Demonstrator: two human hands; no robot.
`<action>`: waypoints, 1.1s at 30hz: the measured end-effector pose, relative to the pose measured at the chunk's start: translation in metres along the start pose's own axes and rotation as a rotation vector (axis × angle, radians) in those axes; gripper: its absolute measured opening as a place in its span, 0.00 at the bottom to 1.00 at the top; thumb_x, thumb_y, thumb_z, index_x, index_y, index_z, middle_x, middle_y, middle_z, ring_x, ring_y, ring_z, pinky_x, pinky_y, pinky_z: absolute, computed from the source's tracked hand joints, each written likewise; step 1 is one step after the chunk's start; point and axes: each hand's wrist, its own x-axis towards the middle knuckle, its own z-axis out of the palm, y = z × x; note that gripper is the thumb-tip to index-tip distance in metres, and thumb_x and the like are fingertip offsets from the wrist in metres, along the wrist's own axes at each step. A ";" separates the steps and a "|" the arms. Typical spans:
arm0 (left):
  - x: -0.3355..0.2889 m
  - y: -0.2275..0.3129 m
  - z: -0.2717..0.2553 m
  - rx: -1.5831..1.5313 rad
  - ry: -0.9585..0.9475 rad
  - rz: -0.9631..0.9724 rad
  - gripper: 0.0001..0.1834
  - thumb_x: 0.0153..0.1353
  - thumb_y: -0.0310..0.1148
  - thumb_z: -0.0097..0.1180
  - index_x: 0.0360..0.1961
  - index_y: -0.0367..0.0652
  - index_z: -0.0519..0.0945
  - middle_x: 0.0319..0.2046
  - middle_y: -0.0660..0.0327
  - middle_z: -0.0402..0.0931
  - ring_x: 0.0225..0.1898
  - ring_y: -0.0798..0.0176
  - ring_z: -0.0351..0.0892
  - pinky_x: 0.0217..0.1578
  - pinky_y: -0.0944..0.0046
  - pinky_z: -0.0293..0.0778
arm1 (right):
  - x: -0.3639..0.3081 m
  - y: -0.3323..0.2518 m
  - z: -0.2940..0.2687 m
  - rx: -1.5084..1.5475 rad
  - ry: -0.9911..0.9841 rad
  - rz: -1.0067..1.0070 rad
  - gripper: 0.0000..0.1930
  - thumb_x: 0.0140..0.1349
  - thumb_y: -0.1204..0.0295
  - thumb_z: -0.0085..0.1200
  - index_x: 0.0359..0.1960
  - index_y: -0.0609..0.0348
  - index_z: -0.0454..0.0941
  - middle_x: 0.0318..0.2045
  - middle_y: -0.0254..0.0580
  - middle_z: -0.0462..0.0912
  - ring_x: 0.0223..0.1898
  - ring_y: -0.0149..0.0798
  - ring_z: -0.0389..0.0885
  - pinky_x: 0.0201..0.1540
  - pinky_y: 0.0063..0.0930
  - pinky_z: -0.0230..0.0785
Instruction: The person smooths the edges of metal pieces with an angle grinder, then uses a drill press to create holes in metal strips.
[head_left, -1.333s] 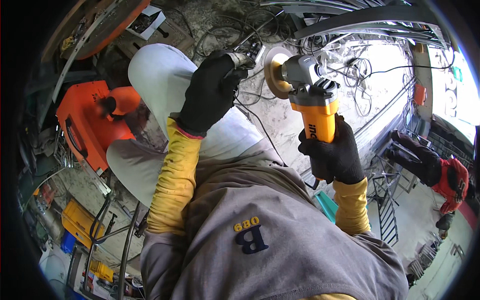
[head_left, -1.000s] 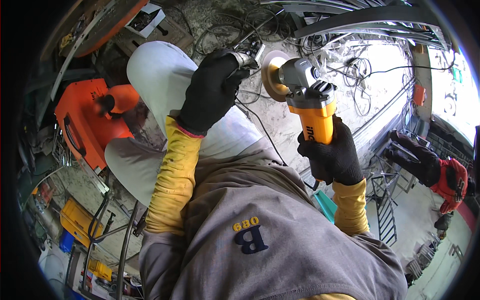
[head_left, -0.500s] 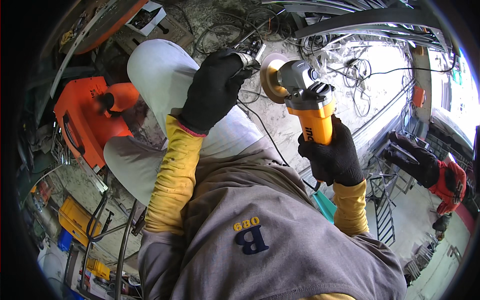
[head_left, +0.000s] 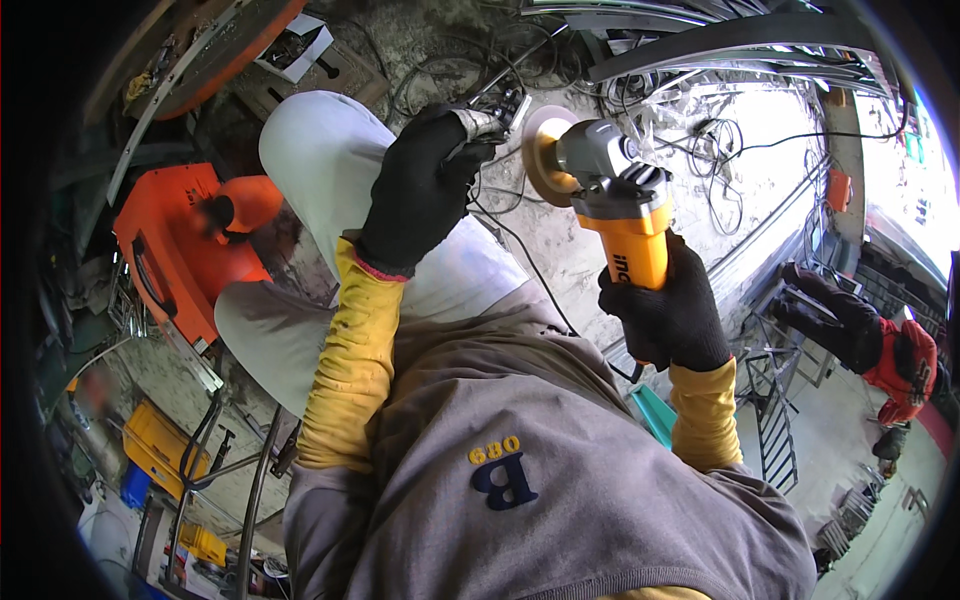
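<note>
My right hand, in a black glove, is wrapped around the yellow body of an angle grinder. The tool's grey head points away from me, and its tan disc faces left. In my black-gloved left hand, above my light-trousered knee, is a small silvery metal piece. Its far end rises close to the disc's left side, with a narrow gap visible between them. My fingers hide much of this piece, so its exact kind does not show. A dark cord runs below the grinder.
An orange machine stands left of my legs. Cables and metal strips lie across the far floor. A white box sits at far left. Another person in a red top is at the right, near a metal frame.
My left hand has shifted slightly toward me and turned, so the metal piece now stands more upright beside the disc. The grinder has barely moved.
</note>
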 end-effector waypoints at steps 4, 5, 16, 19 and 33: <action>-0.003 0.005 -0.003 -0.143 -0.053 -0.175 0.12 0.73 0.27 0.58 0.54 0.36 0.82 0.44 0.61 0.80 0.39 0.70 0.77 0.40 0.69 0.75 | -0.003 0.003 -0.008 0.030 0.008 0.023 0.24 0.48 0.76 0.72 0.48 0.66 0.78 0.33 0.41 0.87 0.32 0.33 0.85 0.38 0.30 0.81; -0.003 0.005 -0.003 -0.164 -0.045 -0.185 0.12 0.74 0.28 0.58 0.55 0.36 0.82 0.43 0.62 0.79 0.37 0.72 0.76 0.38 0.70 0.73 | -0.003 0.002 -0.009 0.033 0.012 0.015 0.24 0.47 0.76 0.72 0.48 0.66 0.79 0.33 0.41 0.87 0.32 0.33 0.86 0.38 0.30 0.81; -0.003 0.000 -0.001 -0.090 -0.025 -0.038 0.14 0.74 0.23 0.57 0.58 0.34 0.80 0.47 0.58 0.82 0.44 0.66 0.81 0.46 0.65 0.78 | -0.001 -0.002 0.000 -0.034 -0.023 -0.072 0.25 0.48 0.78 0.70 0.50 0.65 0.77 0.31 0.38 0.85 0.30 0.31 0.84 0.35 0.29 0.79; -0.002 -0.002 0.002 -0.036 0.030 0.041 0.13 0.69 0.22 0.61 0.54 0.34 0.81 0.44 0.53 0.82 0.44 0.54 0.83 0.46 0.59 0.79 | -0.001 -0.001 -0.001 -0.083 -0.069 -0.037 0.25 0.52 0.70 0.73 0.51 0.63 0.78 0.35 0.38 0.85 0.33 0.30 0.83 0.41 0.29 0.78; 0.001 0.004 -0.004 0.076 -0.091 -0.047 0.15 0.71 0.24 0.58 0.58 0.34 0.80 0.48 0.52 0.82 0.49 0.53 0.84 0.54 0.58 0.77 | 0.003 0.003 0.001 -0.133 -0.057 -0.120 0.23 0.48 0.76 0.69 0.48 0.65 0.77 0.30 0.36 0.83 0.28 0.30 0.82 0.33 0.28 0.77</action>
